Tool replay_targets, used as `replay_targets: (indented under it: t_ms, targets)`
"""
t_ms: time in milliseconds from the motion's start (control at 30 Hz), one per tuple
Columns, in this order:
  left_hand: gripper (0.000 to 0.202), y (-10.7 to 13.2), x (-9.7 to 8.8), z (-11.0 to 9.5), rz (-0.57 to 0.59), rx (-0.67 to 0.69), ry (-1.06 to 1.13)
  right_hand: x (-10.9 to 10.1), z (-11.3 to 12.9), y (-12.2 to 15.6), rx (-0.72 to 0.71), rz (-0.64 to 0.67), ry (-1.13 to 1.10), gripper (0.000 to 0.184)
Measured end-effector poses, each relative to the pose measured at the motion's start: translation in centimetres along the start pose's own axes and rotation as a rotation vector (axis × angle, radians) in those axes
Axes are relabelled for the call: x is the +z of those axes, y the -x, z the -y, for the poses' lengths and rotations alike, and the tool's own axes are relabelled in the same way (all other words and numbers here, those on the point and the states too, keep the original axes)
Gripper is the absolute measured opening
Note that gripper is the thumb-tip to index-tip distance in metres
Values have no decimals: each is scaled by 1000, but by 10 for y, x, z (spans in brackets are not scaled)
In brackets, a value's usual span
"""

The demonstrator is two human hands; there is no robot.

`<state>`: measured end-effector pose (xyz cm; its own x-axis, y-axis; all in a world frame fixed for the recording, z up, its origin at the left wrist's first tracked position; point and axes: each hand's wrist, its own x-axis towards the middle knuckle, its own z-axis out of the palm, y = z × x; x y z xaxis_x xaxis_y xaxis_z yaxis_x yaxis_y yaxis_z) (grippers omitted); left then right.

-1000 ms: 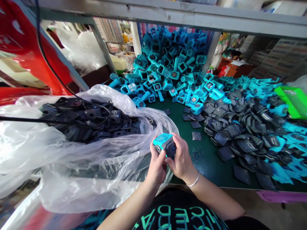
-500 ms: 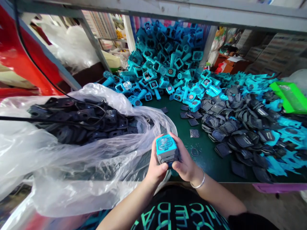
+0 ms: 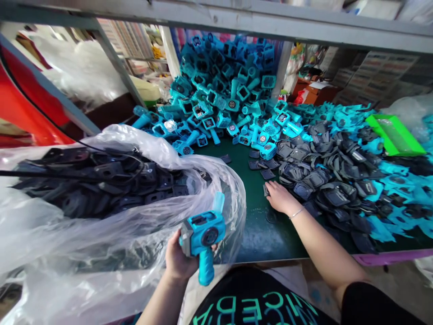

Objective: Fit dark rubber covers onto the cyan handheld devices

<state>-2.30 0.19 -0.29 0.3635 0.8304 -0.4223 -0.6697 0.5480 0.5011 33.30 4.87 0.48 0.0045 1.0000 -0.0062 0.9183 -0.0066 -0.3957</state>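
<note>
My left hand is closed around a blue plastic toy with a handle, shaped like a hammer or a gun. Its handle points down, a dark grey frame covers its left end, a round dark disc marks its side, and a translucent blue piece sticks up at the top. Out over the green tabletop, my right hand has its fingers on a small dark plastic plate, which they partly cover. Several dark flat covers lie just beyond it, and a dark ring lies nearer me.
Blue toy bodies are heaped at the back. Dark covers pile up to the right, near a bright green tray. On the left, a clear plastic bag holds dark parts. A grey metal beam crosses above.
My right hand has let go of the toy and reached forward and right to the small plate. My left hand has moved left with the toy, now turned to show its side and handle.
</note>
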Motion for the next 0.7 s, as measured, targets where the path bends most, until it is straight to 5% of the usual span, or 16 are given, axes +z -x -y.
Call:
replay_targets:
  t_ms: [67,167,367,467,700]
  targets:
    - [37,3,6,-3,-98,-41,66,2,-3,0,-11,-11,5,51]
    - [29,0,19,-2,-171,-54,99,4,24,21,-135,-86,-48,52]
    - [62,-5,52,4,-167,-104,206,2,110,69,-776,-304,-491,69]
    - [71,-3,65,7,-128,-191,216,1,126,71,-842,-343,-494,69]
    - [88,-3,84,12,-40,-323,195,-7,121,74,-897,-300,-408,72]
